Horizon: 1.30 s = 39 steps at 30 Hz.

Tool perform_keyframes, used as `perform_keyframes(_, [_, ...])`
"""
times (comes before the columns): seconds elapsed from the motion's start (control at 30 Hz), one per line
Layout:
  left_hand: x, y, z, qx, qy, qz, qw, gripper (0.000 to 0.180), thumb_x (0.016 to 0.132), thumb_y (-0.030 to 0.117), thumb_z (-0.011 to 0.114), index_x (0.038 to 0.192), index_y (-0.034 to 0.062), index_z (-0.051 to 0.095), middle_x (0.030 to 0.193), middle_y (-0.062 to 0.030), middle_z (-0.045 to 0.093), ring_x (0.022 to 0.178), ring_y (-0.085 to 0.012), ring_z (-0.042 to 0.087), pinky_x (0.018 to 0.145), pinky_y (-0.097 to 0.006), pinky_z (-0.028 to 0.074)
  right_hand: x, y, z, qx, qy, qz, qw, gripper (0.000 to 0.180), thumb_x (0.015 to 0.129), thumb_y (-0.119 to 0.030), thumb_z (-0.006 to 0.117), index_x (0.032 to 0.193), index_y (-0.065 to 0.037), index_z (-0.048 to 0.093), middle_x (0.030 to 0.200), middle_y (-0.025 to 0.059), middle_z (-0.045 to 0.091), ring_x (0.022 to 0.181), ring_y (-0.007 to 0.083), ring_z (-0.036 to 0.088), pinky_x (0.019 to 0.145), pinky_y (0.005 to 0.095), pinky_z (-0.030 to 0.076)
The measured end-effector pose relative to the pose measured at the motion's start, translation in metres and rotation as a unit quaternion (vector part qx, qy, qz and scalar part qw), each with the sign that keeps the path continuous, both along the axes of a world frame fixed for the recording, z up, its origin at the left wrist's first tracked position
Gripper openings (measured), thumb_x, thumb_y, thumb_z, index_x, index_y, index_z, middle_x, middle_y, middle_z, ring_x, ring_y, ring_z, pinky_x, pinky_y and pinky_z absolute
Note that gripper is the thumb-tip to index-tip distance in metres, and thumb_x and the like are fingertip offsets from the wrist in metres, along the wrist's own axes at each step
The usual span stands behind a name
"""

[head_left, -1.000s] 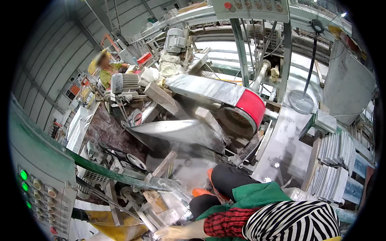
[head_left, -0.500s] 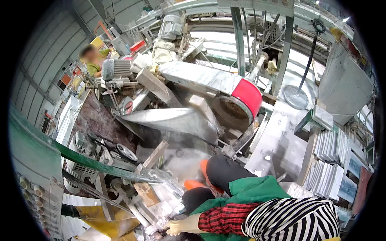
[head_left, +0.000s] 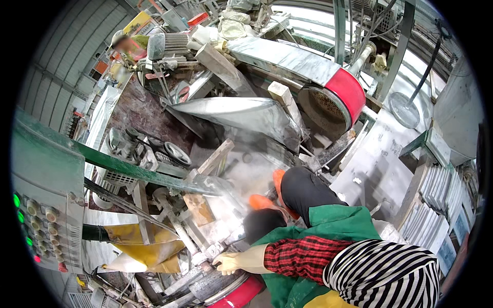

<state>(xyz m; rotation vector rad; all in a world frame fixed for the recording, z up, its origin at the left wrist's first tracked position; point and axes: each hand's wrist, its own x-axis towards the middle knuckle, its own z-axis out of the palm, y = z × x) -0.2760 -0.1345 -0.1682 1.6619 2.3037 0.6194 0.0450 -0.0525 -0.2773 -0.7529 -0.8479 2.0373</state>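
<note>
My left hand [head_left: 227, 263], in a pale yellow glove or bare, reaches in from the right under a red-and-black checked sleeve [head_left: 303, 259]. Its fingers are bent and slightly apart, beside the fitting [head_left: 199, 258] at the end of a pale metal shaft [head_left: 177, 226]. Whether the fingertips touch the fitting is hard to make out. Just below the hand lies a dark roller [head_left: 208, 283], next to a red curved guard [head_left: 241, 293]. My right hand does not show.
A green control panel [head_left: 49, 195] with knobs and lit lamps stands at left, a green rail [head_left: 133, 167] running from it. A red-ended machine guard [head_left: 346, 97] and a metal sheet [head_left: 236, 113] lie ahead. Stacked white slabs [head_left: 423, 220] stand right. A co-worker [head_left: 131, 46] is far left.
The whole view has tilted lower, so scenery sits higher and further right. The roller, the lower red guard and the panel's lit lamps now show. My left hand stays by the shaft fitting.
</note>
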Motion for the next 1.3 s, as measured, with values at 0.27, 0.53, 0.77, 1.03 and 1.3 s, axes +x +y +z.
perform_keyframes(0.27, [0.084, -0.044, 0.065, 0.031, -0.157, -0.072, 0.985, 0.067, 0.091, 0.009, 0.077, 0.152, 0.0112, 0.050, 0.139, -0.0144, 0.062, 0.104, -0.0244, 0.066, 0.073, -0.034, 0.059, -0.005, -0.004, 0.026, -0.051, 0.095, 0.315, 0.943, 0.036, 0.104, -0.040, 0.048, 0.123, -0.010, 0.046, 0.087, 0.0123, 0.057, 0.066, 0.0222, 0.055, 0.059, 0.0360, 0.049])
perform_keyframes(0.53, [0.243, 0.016, 0.125, 0.051, -0.093, -0.362, 0.926, 0.066, 0.092, 0.014, 0.067, 0.153, 0.0009, 0.044, 0.157, -0.0287, 0.040, 0.146, -0.0450, 0.038, 0.120, -0.049, 0.033, -0.019, -0.012, 0.086, 0.142, -0.090, -0.011, 0.986, 0.024, 0.096, -0.017, 0.065, 0.117, -0.006, 0.061, 0.087, 0.0046, 0.068, 0.088, 0.0183, 0.065, 0.078, 0.0369, 0.053])
perform_keyframes(0.77, [0.297, 0.064, 0.131, 0.076, 0.083, -0.573, 0.812, 0.077, 0.084, 0.009, 0.081, 0.153, 0.0059, 0.045, 0.156, -0.0244, 0.044, 0.148, -0.0418, 0.037, 0.121, -0.049, 0.033, 0.117, 0.041, 0.091, 0.130, -0.072, -0.473, 0.869, 0.046, 0.090, -0.005, 0.066, 0.135, -0.005, 0.056, 0.101, 0.0093, 0.070, 0.087, 0.0204, 0.066, 0.075, 0.0391, 0.056])
perform_keyframes(1.03, [0.092, 0.074, 0.081, 0.087, 0.207, -0.302, 0.927, 0.054, 0.097, 0.029, 0.067, 0.144, 0.0057, 0.056, 0.148, -0.0243, 0.053, 0.139, -0.0422, 0.046, 0.120, -0.049, 0.034, 0.492, -0.072, 0.121, 0.017, -0.136, -0.727, 0.672, 0.058, 0.087, 0.003, 0.062, 0.142, -0.009, 0.051, 0.104, 0.0067, 0.067, 0.086, 0.0155, 0.062, 0.072, 0.0308, 0.052])
perform_keyframes(1.3, [-0.026, 0.049, -0.003, 0.066, 0.297, -0.097, 0.948, 0.049, 0.103, 0.041, 0.056, 0.136, 0.0054, 0.064, 0.138, -0.0252, 0.061, 0.135, -0.0457, 0.050, 0.119, -0.051, 0.035, 0.664, -0.185, 0.082, -0.180, -0.322, -0.819, 0.440, 0.044, 0.084, 0.002, 0.064, 0.127, -0.007, 0.060, 0.094, 0.0056, 0.066, 0.076, 0.0163, 0.062, 0.059, 0.0308, 0.048])
